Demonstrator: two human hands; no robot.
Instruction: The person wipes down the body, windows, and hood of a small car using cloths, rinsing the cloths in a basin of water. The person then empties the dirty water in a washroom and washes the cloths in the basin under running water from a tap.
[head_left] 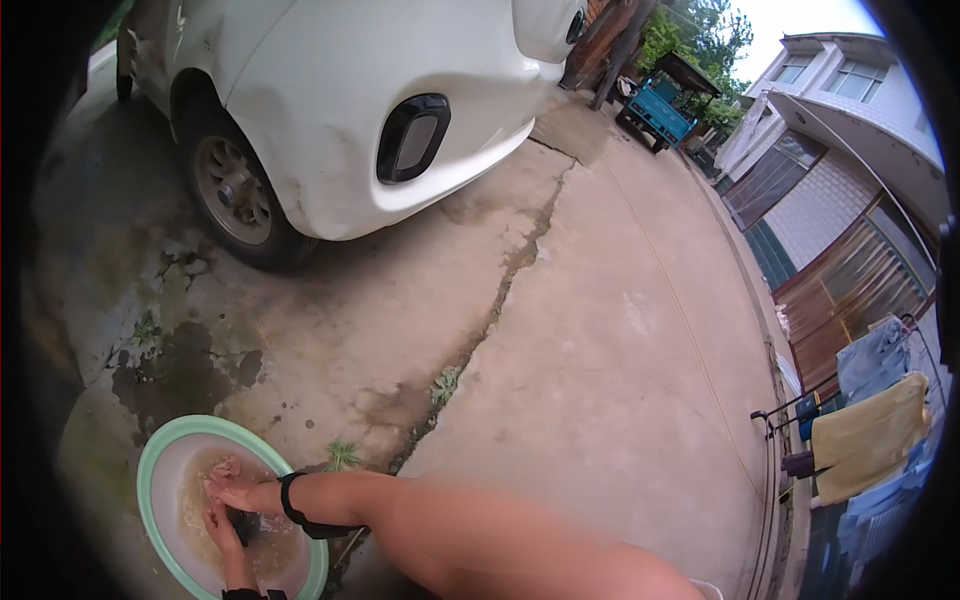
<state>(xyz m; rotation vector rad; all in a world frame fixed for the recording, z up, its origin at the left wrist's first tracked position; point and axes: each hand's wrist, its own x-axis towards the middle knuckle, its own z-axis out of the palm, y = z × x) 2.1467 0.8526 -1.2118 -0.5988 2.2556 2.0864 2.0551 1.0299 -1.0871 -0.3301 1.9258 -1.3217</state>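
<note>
A white basin with a light green rim [152,480] stands on the ground at the lower left, holding murky brownish water. Both of my hands are inside it, close together. My right hand [236,493] reaches in from the right, its fingers bent near a small pinkish lump [226,467] that I cannot identify. From below comes my left hand [221,530], fingers curled up towards the right one. Something dark [243,524] shows between the hands, partly hidden. Black bands sit on both wrists. What the fingers grip is too small to make out.
A white car [330,110] with a front wheel [232,185] stands beyond the basin. Cracked concrete [620,380] with weeds [343,455] surrounds it. Laundry [870,430] hangs on a rack at the right, before a house. A blue cargo tricycle [657,115] is parked far back.
</note>
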